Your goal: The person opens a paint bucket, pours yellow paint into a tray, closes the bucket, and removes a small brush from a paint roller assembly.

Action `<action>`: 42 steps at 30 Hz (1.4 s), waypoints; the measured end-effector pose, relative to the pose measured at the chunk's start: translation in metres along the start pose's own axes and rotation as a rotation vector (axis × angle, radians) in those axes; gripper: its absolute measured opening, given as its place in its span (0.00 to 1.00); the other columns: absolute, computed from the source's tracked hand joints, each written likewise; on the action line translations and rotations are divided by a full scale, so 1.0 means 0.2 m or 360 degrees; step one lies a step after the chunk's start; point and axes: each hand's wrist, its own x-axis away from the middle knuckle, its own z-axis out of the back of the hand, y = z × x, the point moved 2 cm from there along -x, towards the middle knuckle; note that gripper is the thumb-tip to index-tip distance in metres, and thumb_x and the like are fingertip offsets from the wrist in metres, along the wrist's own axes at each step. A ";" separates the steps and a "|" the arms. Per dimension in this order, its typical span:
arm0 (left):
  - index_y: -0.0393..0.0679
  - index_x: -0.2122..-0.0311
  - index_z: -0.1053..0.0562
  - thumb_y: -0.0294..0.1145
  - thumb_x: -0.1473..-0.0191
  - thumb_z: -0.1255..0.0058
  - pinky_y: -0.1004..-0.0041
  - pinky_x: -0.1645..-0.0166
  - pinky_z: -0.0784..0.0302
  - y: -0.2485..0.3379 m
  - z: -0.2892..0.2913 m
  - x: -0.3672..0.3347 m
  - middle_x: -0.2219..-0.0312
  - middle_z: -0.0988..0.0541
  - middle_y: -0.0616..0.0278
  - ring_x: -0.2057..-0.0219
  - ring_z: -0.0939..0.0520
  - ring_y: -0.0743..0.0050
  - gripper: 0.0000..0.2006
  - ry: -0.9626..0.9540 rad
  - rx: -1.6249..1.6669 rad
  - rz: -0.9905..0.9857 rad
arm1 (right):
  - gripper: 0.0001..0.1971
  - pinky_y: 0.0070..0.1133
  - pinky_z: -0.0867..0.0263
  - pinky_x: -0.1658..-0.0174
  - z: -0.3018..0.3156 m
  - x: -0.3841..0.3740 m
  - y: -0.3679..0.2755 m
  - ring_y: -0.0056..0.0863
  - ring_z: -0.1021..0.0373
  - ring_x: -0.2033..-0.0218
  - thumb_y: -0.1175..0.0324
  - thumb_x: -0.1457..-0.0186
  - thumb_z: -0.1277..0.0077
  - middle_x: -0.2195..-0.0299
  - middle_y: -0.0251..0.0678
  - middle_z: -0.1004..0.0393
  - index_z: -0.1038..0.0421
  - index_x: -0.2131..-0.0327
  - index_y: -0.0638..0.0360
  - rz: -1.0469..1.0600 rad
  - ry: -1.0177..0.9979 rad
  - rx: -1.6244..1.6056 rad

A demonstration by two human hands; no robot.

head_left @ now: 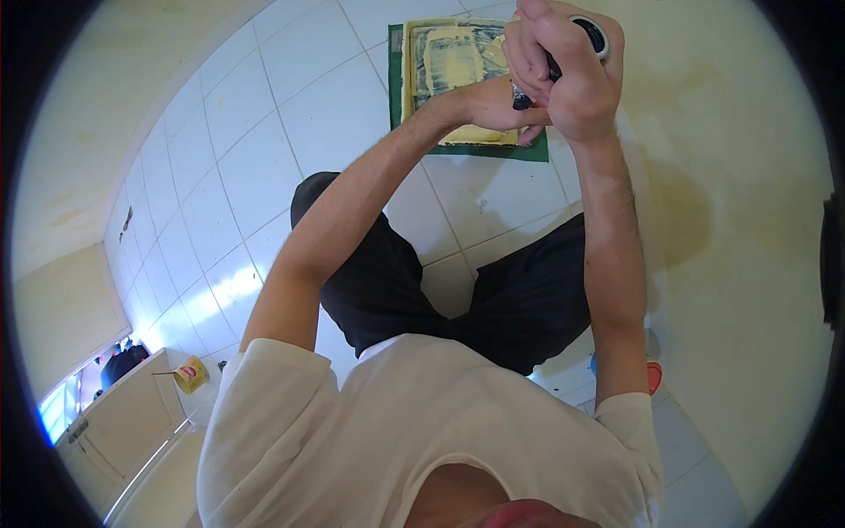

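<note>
My right hand (576, 79) is closed round a dark-handled tool (591, 37) with a pale round rim at its end; its kind is hidden by my fingers. A black tip (521, 99) sticks out below that fist. Just beneath, my left hand (502, 107) reaches across, its fingers partly hidden behind the right wrist and seemingly curled; what they hold is out of sight. Both hands are over the right side of a shallow rectangular tray (407, 88) smeared with pale yellow paint (453, 57). Under it lies a green mat (493, 151).
White floor tiles (242, 158) run below and left of my bent legs in dark trousers (378, 282). A pale yellowish wall (731, 220) rises close on my right. At the lower left are a yellow container (191, 375) and a cream door-like panel (123, 400). A red round thing (654, 377) sits behind my right elbow.
</note>
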 end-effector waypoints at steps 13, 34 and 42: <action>0.44 0.82 0.27 0.36 0.46 0.56 0.73 0.70 0.31 0.02 0.01 -0.15 0.84 0.25 0.68 0.78 0.26 0.74 0.15 -0.0034 0.0114 0.0107 | 0.23 0.17 0.57 0.88 0.20 0.00 0.05 0.15 0.50 0.91 0.62 0.41 0.56 0.92 0.29 0.46 0.44 0.88 0.59 0.0018 0.0067 -0.0083; 0.43 0.79 0.27 0.31 0.46 0.58 0.70 0.65 0.28 -0.13 0.04 -0.23 0.80 0.23 0.65 0.73 0.24 0.70 0.12 0.0021 -0.0043 0.0044 | 0.25 0.18 0.56 0.88 0.28 0.01 0.18 0.16 0.49 0.92 0.59 0.41 0.56 0.93 0.30 0.45 0.42 0.90 0.59 0.0190 0.0146 -0.0005; 0.45 0.81 0.27 0.32 0.46 0.59 0.71 0.67 0.30 -0.01 0.02 -0.19 0.81 0.24 0.66 0.75 0.25 0.71 0.14 -0.0038 -0.0115 0.0045 | 0.25 0.18 0.55 0.88 0.20 0.01 0.03 0.16 0.49 0.92 0.59 0.42 0.56 0.93 0.30 0.44 0.43 0.90 0.59 0.0040 0.0144 0.0102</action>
